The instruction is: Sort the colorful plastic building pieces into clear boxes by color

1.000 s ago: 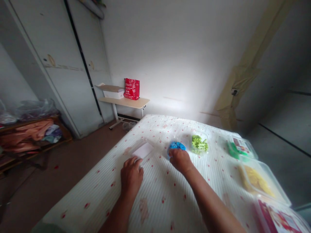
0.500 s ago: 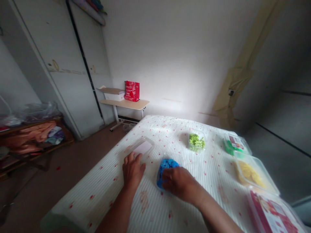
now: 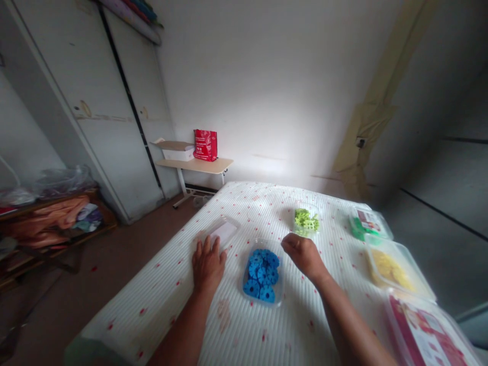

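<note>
My left hand (image 3: 208,264) lies on the bed cover with fingers stretched, its tips at the near edge of a clear plastic lid (image 3: 224,232) that bears a pale label. To its right stands a clear plastic box (image 3: 281,284) holding several blue notched discs (image 3: 263,273). Just beyond the box's right side is my right hand (image 3: 303,254), above the cover with its fingers closed together; whatever is in them, if anything, is hidden. Farther back, another clear box holds light green pieces (image 3: 305,220).
Along the right edge sit lidded boxes: one with green pieces (image 3: 358,229), one with yellow pieces (image 3: 391,269), one with dark pink contents (image 3: 412,330). A striped, red-dotted cover (image 3: 297,335) spreads beneath everything. By the wall, a small table (image 3: 213,165) carries a red bag (image 3: 206,145).
My right hand has come out of the blue-disc box and moved up and right, fingers still closed. The left hand's fingers have spread a little in nearly the same place.
</note>
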Motion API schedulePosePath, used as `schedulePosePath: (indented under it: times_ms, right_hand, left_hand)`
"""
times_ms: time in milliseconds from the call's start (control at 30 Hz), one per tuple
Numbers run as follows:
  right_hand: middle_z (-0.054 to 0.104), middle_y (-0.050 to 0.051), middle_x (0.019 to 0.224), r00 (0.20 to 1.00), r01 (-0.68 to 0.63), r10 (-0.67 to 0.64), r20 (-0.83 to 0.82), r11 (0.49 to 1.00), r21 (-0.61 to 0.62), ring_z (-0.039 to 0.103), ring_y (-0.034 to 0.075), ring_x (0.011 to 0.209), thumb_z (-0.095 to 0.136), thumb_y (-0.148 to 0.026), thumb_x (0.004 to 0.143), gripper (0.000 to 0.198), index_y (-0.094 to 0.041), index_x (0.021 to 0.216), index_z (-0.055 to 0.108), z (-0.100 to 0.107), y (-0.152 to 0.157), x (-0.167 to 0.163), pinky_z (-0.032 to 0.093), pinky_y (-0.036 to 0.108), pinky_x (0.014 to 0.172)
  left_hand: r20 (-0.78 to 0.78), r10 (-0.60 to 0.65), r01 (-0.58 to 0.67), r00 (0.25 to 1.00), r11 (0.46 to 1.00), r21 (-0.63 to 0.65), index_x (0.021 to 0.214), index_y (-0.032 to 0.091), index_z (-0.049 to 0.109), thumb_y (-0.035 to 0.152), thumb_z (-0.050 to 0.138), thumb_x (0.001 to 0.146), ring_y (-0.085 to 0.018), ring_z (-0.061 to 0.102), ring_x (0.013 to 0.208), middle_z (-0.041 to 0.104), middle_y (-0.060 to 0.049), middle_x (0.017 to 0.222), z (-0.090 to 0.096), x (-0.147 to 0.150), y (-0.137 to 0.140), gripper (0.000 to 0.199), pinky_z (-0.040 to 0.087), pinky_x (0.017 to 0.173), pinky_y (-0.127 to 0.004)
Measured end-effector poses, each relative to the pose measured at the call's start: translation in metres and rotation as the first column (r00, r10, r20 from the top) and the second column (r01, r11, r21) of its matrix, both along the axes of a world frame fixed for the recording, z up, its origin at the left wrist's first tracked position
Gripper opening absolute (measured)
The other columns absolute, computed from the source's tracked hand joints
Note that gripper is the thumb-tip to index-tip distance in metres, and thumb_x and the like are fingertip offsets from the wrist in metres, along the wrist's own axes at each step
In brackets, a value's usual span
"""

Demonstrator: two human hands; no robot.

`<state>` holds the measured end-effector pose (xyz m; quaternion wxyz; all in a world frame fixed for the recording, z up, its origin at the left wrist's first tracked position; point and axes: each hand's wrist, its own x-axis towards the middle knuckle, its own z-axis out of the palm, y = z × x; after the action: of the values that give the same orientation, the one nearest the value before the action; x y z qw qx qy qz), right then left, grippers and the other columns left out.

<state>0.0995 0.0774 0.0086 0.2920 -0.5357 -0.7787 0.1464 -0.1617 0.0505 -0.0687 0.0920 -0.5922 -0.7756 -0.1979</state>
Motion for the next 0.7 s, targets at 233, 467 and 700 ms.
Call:
schedulePosePath:
  times_ms: [233,467,700]
  right_hand:
    - [0.063,0.003,0.065,0.946,0.177,-0.164,-0.279,0.984,0.02,0.058,0.015,0.061,0.042,-0.037,0.078,0.026,-0.019,0.073,0.059,-0.015,0.01,0.009,0.041,0.023,0.06]
    - [0.064,0.003,0.066,0.925,0.209,-0.193,-0.329,0.978,0.014,0.058,0.015,0.06,0.041,-0.038,0.078,0.027,-0.018,0.072,0.059,-0.034,0.014,0.01,0.042,0.024,0.06]
    - [0.064,0.004,0.067,0.932,0.212,-0.204,-0.299,0.977,-0.007,0.058,0.016,0.062,0.04,-0.037,0.078,0.027,-0.018,0.071,0.059,-0.046,0.017,0.013,0.042,0.025,0.061]
  left_hand:
    - [0.074,-0.078,0.06,0.994,0.973,0.225,0.121,0.015,0.051,0.03,0.037,0.086,-0.028,0.036,0.123,0.05,-0.013,0.125,-0.007,-0.009,0.005,0.041,0.033,0.101,-0.045]
    - [0.241,-0.108,0.026,0.965,0.946,0.323,0.121,0.013,0.05,0.03,0.031,0.088,-0.026,0.036,0.123,0.049,-0.014,0.124,-0.006,-0.011,0.004,0.041,0.033,0.104,-0.042]
    - [0.257,-0.145,0.039,0.955,0.926,0.375,0.117,0.013,0.053,0.028,0.032,0.088,-0.025,0.034,0.126,0.049,-0.015,0.124,-0.004,-0.011,0.003,0.039,0.031,0.105,-0.041]
